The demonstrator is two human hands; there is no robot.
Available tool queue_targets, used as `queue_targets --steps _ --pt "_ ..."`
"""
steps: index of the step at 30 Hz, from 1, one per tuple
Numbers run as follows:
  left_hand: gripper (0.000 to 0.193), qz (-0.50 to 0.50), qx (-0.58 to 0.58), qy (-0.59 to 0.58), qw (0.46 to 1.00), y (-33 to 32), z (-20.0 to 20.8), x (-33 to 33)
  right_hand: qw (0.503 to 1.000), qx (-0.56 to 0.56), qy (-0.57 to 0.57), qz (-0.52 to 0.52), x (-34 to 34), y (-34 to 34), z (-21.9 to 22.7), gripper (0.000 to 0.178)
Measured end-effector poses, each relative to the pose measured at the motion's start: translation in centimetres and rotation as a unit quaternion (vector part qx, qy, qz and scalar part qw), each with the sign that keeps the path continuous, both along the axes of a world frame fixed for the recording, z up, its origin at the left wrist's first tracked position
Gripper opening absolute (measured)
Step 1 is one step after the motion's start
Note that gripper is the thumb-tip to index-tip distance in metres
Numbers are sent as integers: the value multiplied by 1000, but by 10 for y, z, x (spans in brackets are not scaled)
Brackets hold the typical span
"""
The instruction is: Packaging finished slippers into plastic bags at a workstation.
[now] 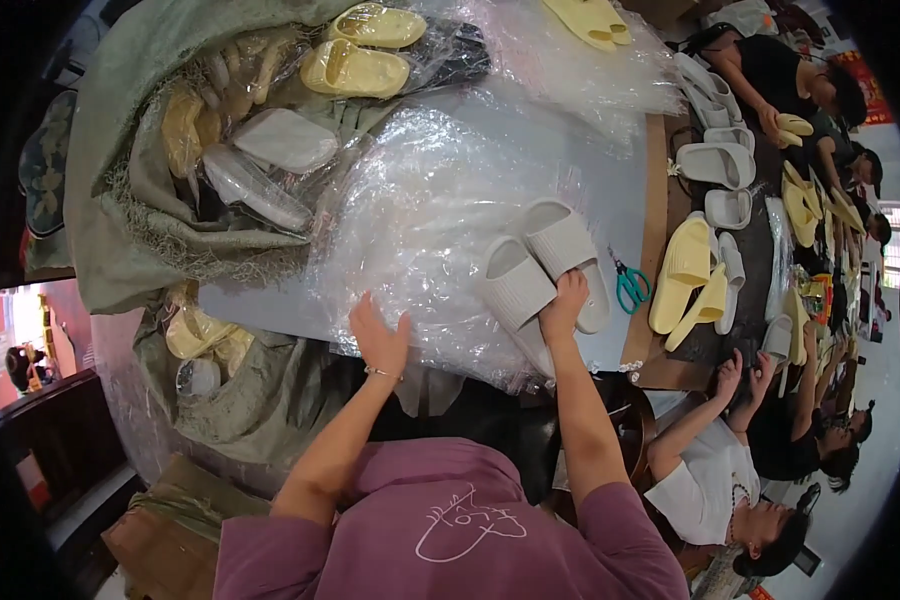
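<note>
A pair of light grey slide slippers lies side by side at the right end of a stack of clear plastic bags. My right hand is closed on the slippers where their inner edges meet, its fingertips by the strap of the right one. My left hand rests at the near edge of the bags, thumb and fingers apart, with nothing in it. Just right of the slippers, teal-handled scissors lie on the grey tabletop.
At the left, a green woven sack holds bagged slippers; a second sack sits below it. Yellow slides in plastic lie at the far side. Yellow and grey slides line the dark table at right, where several people work.
</note>
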State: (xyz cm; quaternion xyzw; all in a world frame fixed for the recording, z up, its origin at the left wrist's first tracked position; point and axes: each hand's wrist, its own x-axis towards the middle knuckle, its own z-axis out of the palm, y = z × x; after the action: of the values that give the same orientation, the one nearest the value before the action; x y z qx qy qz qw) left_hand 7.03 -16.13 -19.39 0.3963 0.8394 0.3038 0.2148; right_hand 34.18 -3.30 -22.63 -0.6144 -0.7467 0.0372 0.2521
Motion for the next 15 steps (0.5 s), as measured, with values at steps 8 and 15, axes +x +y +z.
queue_targets --steps 8,15 --pt "21 122 49 -464 876 -1 23 -28 999 -21 25 9 3 2 -3 30" --pt "16 -51 -129 -254 957 -14 -2 -105 998 -37 22 51 19 17 -7 28"
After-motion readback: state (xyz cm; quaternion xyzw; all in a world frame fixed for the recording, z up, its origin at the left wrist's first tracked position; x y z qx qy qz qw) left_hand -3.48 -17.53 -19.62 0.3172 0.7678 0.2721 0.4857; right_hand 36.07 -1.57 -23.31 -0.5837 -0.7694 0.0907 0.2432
